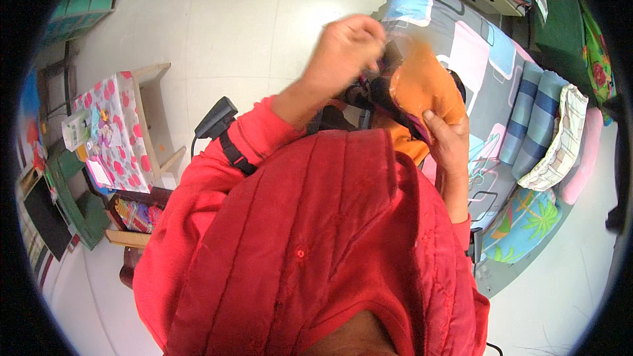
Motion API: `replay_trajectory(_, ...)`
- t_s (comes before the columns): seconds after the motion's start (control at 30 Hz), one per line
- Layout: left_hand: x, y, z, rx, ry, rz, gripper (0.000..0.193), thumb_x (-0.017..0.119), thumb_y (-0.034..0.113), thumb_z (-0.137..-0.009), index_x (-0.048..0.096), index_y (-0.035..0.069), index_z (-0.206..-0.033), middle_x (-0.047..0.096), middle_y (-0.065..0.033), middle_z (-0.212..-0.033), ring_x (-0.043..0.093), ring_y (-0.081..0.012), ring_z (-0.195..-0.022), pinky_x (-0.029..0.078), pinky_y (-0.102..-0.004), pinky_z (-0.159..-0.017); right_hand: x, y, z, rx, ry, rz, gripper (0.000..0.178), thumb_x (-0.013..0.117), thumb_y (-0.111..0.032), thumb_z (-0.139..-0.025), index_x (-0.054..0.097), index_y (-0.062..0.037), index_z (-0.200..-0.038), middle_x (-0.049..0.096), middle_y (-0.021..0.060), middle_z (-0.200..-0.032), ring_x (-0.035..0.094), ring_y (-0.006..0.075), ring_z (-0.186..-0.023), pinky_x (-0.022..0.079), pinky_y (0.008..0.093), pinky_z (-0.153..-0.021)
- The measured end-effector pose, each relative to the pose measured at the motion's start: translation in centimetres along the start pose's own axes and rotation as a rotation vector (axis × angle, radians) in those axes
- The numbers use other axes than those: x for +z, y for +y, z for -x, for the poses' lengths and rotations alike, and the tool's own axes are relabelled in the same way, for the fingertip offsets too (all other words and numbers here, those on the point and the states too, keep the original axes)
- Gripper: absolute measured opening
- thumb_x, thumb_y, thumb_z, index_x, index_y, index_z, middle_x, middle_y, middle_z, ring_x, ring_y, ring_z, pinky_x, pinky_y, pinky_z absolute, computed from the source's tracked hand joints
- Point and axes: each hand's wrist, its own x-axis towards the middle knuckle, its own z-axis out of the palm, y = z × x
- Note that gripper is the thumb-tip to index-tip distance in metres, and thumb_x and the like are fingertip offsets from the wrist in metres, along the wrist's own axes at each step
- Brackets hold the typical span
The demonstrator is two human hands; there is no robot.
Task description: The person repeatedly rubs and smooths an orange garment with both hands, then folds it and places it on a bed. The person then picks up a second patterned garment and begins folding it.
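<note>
My right hand (450, 140) grips a piece of orange cloth (427, 86), its thumb pressed on the near side. The cloth stands up in a folded, rounded shape with a paler edge on the left, and its far tip is blurred. A dark purple strip shows along its lower edge. More orange fabric (403, 142) hangs below, partly hidden by my jacket. Left of the cloth, my left hand (348, 49) is raised and apart from it. Its fingers are curled together and smeared slightly; whatever they pinch, if anything, is too small to make out.
A bed with a grey, blue and pink patterned sheet (471, 46) lies on the right. Rolled blue bedding (541, 118) and a palm-tree-print cloth (527, 224) rest on it. At left stands a table with a red-dotted cover (128, 138), holding small items. Pale floor tiles (231, 33) lie beyond.
</note>
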Motion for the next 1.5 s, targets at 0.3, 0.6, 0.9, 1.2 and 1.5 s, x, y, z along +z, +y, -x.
replay_trajectory(0.3,2.4,-0.8,-0.9,-0.010,-0.206,-0.116,0.016,0.057,0.008,-0.086,0.061,-0.001,-0.098,0.061,-0.0002,-0.074,0.055,-0.0061,-0.063,0.047,-0.0210,-0.057,-1.4,0.4,0.7,0.076,-0.011,0.082,0.034,0.058,0.001,-0.083,0.056,0.0009,-0.116,0.062,0.0028,-0.103,0.057,0.0110,-0.090,0.046,0.0246,-0.078)
replay_trajectory(0.6,0.0,0.0,-1.7,0.049,-0.091,-0.079,0.022,0.060,0.006,-0.085,0.058,0.002,-0.106,0.061,-0.0022,-0.081,0.057,-0.0064,-0.067,0.049,-0.0223,-0.057,-2.6,0.7,1.1,0.048,0.001,0.102,0.034,0.057,0.001,-0.083,0.055,0.0015,-0.116,0.062,0.0034,-0.104,0.057,0.0106,-0.090,0.045,0.0247,-0.078)
replay_trajectory(0.9,1.4,-2.0,-1.2,0.014,-0.198,-0.061,0.021,0.056,-0.003,-0.080,0.059,0.001,-0.100,0.062,-0.0011,-0.086,0.057,-0.0065,-0.075,0.048,-0.0210,-0.064,-2.2,0.2,0.9,0.095,-0.035,0.182,0.038,0.058,-0.001,-0.082,0.053,0.0028,-0.120,0.061,0.0059,-0.108,0.056,0.0131,-0.094,0.044,0.0270,-0.081)
replay_trajectory(1.2,0.6,-2.1,-0.7,0.030,-0.323,0.087,0.032,0.056,-0.003,-0.080,0.057,0.003,-0.112,0.060,-0.0002,-0.087,0.057,-0.0069,-0.081,0.048,-0.0223,-0.071,-2.9,0.9,1.3,0.074,-0.036,0.049,0.044,0.056,0.001,-0.081,0.049,0.0043,-0.124,0.059,0.0116,-0.119,0.058,0.0210,-0.107,0.044,0.0334,-0.093)
replay_trajectory(1.5,-3.0,-0.6,-2.9,0.054,0.147,-0.206,0.026,0.054,-0.001,-0.082,0.061,0.003,-0.107,0.063,-0.0035,-0.096,0.061,-0.0127,-0.088,0.050,-0.0258,-0.078,-5.6,3.2,2.1,0.051,-0.014,-0.025,0.044,0.054,0.002,-0.081,0.049,0.0048,-0.124,0.058,0.0125,-0.120,0.058,0.0215,-0.107,0.045,0.0336,-0.093)
